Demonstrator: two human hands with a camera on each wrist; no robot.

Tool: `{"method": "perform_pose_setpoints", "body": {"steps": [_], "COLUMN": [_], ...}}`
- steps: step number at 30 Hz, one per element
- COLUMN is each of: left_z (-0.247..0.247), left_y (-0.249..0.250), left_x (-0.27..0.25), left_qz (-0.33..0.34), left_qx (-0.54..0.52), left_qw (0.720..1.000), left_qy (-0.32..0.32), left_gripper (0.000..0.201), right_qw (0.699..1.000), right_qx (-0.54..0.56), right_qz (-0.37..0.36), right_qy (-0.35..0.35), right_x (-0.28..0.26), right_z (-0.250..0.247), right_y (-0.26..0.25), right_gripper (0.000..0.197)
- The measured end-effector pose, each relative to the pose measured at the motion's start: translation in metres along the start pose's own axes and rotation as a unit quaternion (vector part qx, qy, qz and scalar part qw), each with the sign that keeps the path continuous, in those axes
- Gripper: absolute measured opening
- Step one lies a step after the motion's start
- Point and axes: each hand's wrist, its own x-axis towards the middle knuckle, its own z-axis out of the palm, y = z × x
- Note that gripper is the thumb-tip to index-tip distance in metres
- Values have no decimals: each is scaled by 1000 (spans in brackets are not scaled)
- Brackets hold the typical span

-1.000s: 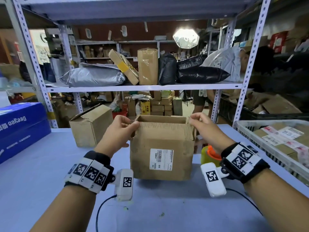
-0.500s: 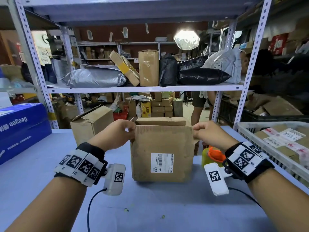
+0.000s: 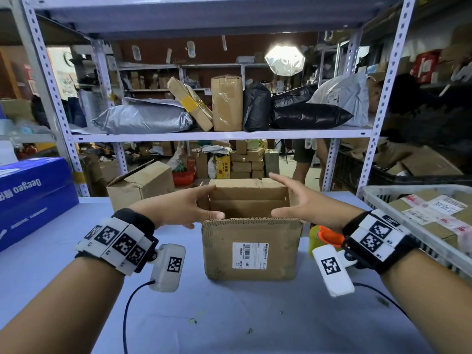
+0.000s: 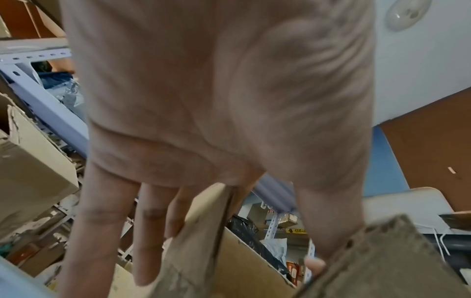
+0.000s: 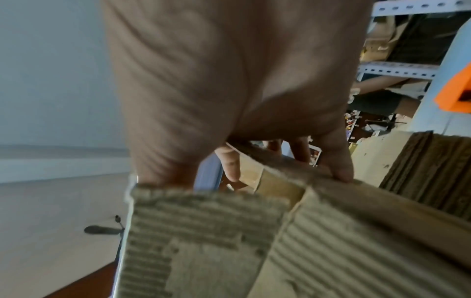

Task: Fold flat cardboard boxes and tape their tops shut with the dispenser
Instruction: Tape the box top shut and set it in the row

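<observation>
The brown corrugated cardboard box (image 3: 249, 247) with a white printed label stands upright at the centre of the pale blue table (image 3: 229, 315), open at the top, close to the person so both hands can reach its rim. The left hand (image 3: 182, 209) comes in from 9 o'clock and the right hand (image 3: 300, 204) from 3 o'clock, each laid along a side edge of the opening. On both hands the fingers are straight and slightly spread, with the thumbs towards the near flap. The left wrist view shows the left fingers (image 4: 107, 231) extended beside a raised cardboard flap, with the thumb tip against the rough near edge; the right wrist view shows the right fingertips resting on the box's edge, not curled round it. This flat-handed placement probably serves to push the short side flaps inward first, so that the long flaps can close over them.

The near long flap stands up at 6 o'clock of the opening, out of the way, and the far one at 12 o'clock.

The orange-handled tape dispenser (image 3: 325, 237) with its yellowish roll sits just beside the box at 3 o'clock, under the right wrist, likely kept there for a quick reach once the top is closed. No tape is visible on the top yet.

A second brown cardboard box (image 3: 141, 183) rests at 10 o'clock, and a white plastic crate (image 3: 378, 192) of parcels at 3 o'clock.
</observation>
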Motion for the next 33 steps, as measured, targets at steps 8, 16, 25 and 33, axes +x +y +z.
{"method": "perform_pose_setpoints", "body": {"steps": [8, 16, 25, 33], "left_z": [12, 4, -20, -16], "left_y": [2, 8, 28, 15], "left_x": [4, 9, 29, 31], "left_qz": [8, 18, -77, -61], "left_qx": [-17, 107, 197, 181], "left_qw": [999, 994, 972, 980], "left_qy": [39, 30, -101, -56], "left_gripper": [100, 43, 80, 93], "right_qw": [996, 988, 1000, 965], "right_qx": [82, 117, -9, -254], "right_qz": [20, -5, -25, 60], "right_qy": [-6, 105, 13, -31], "right_x": [4, 4, -1, 13], "right_z": [21, 27, 8, -11], "right_y": [7, 8, 0, -4], "right_gripper": [93, 69, 47, 91]}}
